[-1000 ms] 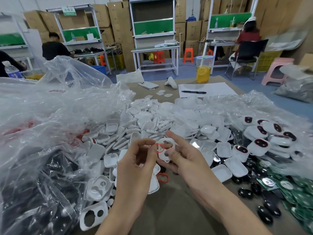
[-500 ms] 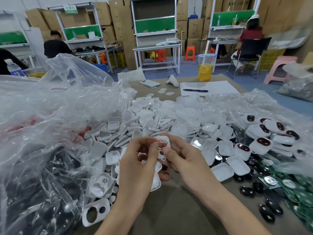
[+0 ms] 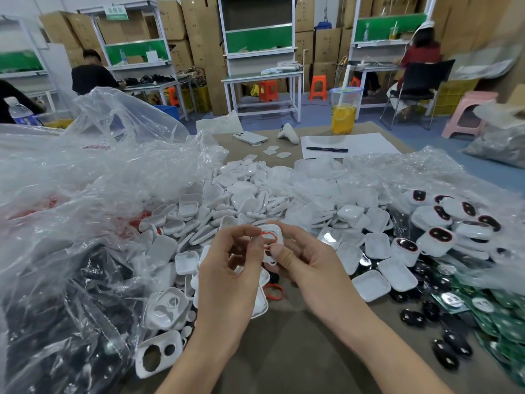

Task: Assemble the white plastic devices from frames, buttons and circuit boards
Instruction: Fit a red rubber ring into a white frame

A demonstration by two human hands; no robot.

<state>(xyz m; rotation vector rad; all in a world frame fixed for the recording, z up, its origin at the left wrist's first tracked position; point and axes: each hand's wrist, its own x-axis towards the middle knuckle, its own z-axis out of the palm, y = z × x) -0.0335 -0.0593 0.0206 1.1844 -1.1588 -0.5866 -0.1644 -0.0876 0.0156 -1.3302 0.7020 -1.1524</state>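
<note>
My right hand (image 3: pixel 305 258) grips a white plastic frame (image 3: pixel 275 233) above the table, thumb on its lower face. A red ring (image 3: pixel 269 238) lies in the frame's opening, and my left hand (image 3: pixel 235 257) pinches that ring's left side with fingertips. Another red ring (image 3: pixel 274 291) lies on the table just below my hands. A big heap of white shells (image 3: pixel 241 200) spreads behind my hands. Empty white frames with holes (image 3: pixel 157 356) lie at the lower left. Assembled white devices with dark red-rimmed buttons (image 3: pixel 437 237) pile up at the right.
Crumpled clear plastic bags (image 3: pixel 85 209) cover the left side. Black oval buttons (image 3: pixel 451 348) and green circuit boards (image 3: pixel 508 317) lie at the lower right. A drink cup (image 3: pixel 344 115), phone (image 3: pixel 250 137), pen (image 3: pixel 326 149) and paper sit at the table's far end. People work at benches behind.
The red ring has gone from beside the frame into its opening. Both hands with the frame have drifted slightly up and closer together.
</note>
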